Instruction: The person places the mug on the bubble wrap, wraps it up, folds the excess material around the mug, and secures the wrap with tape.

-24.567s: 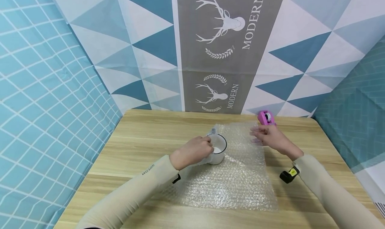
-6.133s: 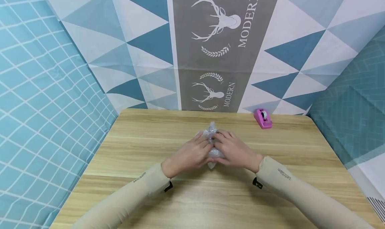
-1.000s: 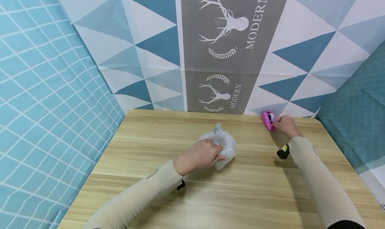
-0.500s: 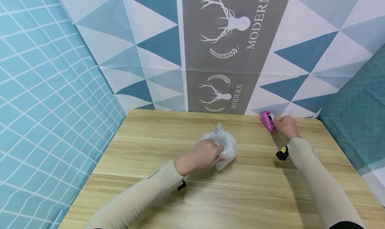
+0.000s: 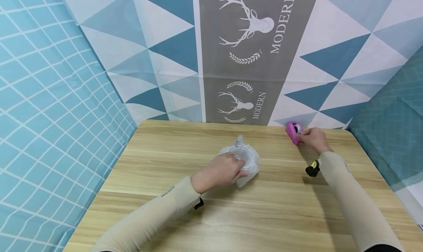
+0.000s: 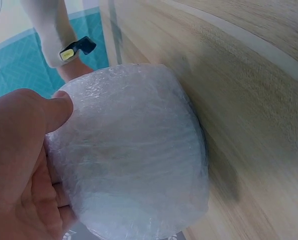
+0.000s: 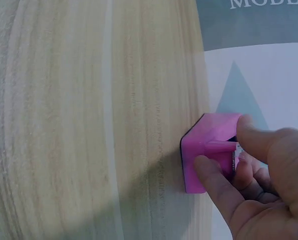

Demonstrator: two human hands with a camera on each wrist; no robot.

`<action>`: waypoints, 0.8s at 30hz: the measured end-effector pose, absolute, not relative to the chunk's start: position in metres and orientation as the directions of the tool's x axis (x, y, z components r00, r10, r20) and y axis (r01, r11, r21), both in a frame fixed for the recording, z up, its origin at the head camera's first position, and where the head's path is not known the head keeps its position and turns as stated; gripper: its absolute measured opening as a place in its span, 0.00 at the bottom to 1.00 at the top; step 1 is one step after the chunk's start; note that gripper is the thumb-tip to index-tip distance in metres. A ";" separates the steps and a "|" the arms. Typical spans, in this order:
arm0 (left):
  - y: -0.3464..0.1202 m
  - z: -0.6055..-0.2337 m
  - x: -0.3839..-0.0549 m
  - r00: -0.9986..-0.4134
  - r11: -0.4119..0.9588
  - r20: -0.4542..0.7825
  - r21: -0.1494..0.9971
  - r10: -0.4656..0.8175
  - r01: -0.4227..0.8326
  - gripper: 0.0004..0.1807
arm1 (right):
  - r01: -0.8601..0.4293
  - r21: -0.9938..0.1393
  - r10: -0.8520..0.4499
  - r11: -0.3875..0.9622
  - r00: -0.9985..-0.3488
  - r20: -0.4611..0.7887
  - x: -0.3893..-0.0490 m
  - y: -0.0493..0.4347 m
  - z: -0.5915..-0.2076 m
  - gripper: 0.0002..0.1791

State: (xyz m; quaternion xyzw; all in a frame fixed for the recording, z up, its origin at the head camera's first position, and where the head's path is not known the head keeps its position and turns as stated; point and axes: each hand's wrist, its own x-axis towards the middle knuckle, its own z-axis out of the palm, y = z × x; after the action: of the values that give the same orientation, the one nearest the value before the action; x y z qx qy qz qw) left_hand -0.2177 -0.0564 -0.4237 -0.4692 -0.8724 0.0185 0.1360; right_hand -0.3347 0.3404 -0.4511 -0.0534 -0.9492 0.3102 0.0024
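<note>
In the head view my left hand (image 5: 222,171) grips the mug wrapped in bubble wrap (image 5: 252,163), which stands on the wooden table with a twisted tuft of wrap at its far side. The left wrist view has the thumb on the near edge of the wrapped mug (image 6: 134,150), other fingers partly behind it. Over at the far right, my right hand (image 5: 314,139) holds a pink tape dispenser (image 5: 292,133). Up close in the right wrist view, the thumb lies by the cutter end of the dispenser (image 7: 193,160) and the index finger touches its side. Whether tape is pulled out cannot be made out.
The wooden table (image 5: 185,145) ends at a patterned cloth backdrop (image 5: 238,61) just behind the dispenser. Blue gridded cloth (image 5: 59,108) hangs along the left side and teal cloth (image 5: 393,116) along the right.
The mug, earlier on a flat bubble wrap sheet, is now wrapped. My right hand has gone from the bundle to the tape dispenser. Over the last second only its fingers shift slightly there.
</note>
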 end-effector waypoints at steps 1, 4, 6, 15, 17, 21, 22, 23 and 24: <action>-0.057 -0.424 -0.218 -0.520 0.557 0.222 -0.161 0.825 0.814 0.19 | 0.106 -0.597 0.103 0.795 -0.994 -0.040 -0.335 0.341 -0.451 0.18; -0.057 -0.424 -0.218 -0.519 0.557 0.224 -0.164 0.825 0.814 0.19 | 0.116 -0.617 0.089 0.778 -0.993 -0.075 -0.335 0.342 -0.450 0.19; -0.057 -0.424 -0.218 -0.518 0.556 0.225 -0.168 0.825 0.814 0.19 | 0.107 -0.615 0.066 0.781 -0.994 -0.089 -0.335 0.344 -0.448 0.20; -0.055 -0.424 -0.218 -0.519 0.552 0.208 -0.164 0.829 0.817 0.19 | 0.034 -0.566 -0.053 0.824 -0.989 -0.136 -0.335 0.355 -0.441 0.22; -0.055 -0.425 -0.219 -0.516 0.549 0.209 -0.157 0.831 0.821 0.19 | 0.024 -0.553 -0.059 0.833 -0.990 -0.131 -0.335 0.356 -0.441 0.21; -0.055 -0.425 -0.219 -0.509 0.547 0.222 -0.161 0.831 0.822 0.19 | -0.007 -0.535 -0.071 0.845 -0.993 -0.099 -0.338 0.354 -0.442 0.22; -0.055 -0.425 -0.219 -0.508 0.546 0.226 -0.163 0.831 0.822 0.19 | -0.012 -0.536 -0.072 0.844 -0.993 -0.092 -0.338 0.354 -0.443 0.22; -0.055 -0.424 -0.219 -0.506 0.546 0.230 -0.167 0.832 0.821 0.19 | -0.013 -0.537 -0.071 0.844 -0.994 -0.088 -0.339 0.353 -0.443 0.22; -0.055 -0.424 -0.219 -0.504 0.545 0.232 -0.168 0.832 0.821 0.19 | -0.014 -0.535 -0.069 0.845 -0.994 -0.083 -0.339 0.353 -0.444 0.21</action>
State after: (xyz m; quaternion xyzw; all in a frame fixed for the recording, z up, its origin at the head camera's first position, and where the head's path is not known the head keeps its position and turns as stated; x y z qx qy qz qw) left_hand -0.2188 -0.0551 -0.4244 -0.4767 -0.8671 0.0180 0.1436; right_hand -0.3389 0.3528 -0.4436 0.0218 -0.9591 0.2777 -0.0497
